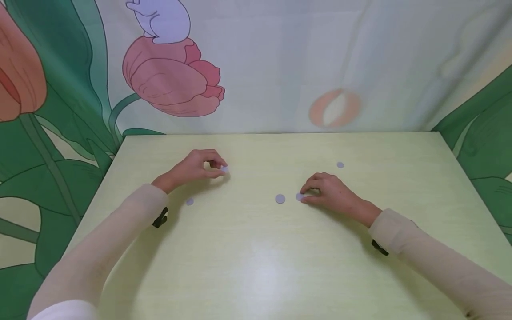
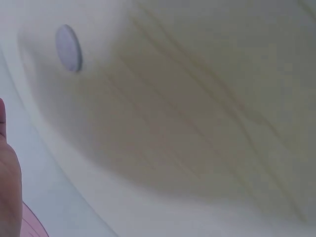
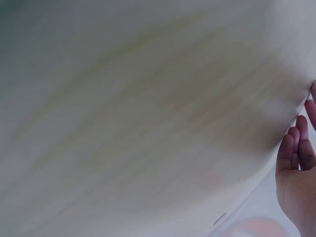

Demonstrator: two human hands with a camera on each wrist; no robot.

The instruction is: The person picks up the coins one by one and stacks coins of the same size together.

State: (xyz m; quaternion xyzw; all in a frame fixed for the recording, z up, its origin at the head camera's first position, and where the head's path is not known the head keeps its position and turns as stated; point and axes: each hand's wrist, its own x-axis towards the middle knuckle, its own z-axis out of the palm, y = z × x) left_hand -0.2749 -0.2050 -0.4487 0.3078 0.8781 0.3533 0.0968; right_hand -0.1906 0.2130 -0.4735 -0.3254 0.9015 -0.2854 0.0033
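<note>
My left hand [image 1: 196, 165] pinches a small pale lavender disc [image 1: 224, 169] between thumb and fingertips, over the left part of the table. On the right, the thumb and fingers of my right hand [image 1: 329, 192] pinch another such disc [image 1: 299, 196] at the tabletop. Just left of that one lies a flat round disc [image 1: 280, 198]. A further disc [image 1: 190, 202] rests below my left wrist, and one more [image 1: 340, 165] lies beyond my right hand. In the left wrist view a disc [image 2: 68, 48] lies in shadow. Only part of each hand enters its wrist view.
The pale yellow-green table [image 1: 256, 249] ends at a far edge against a light curtain [image 1: 264, 66] printed with flowers and a white animal. Green leaf prints [image 1: 488, 146] flank the table. A black strap [image 1: 160, 218] hangs at the left cuff.
</note>
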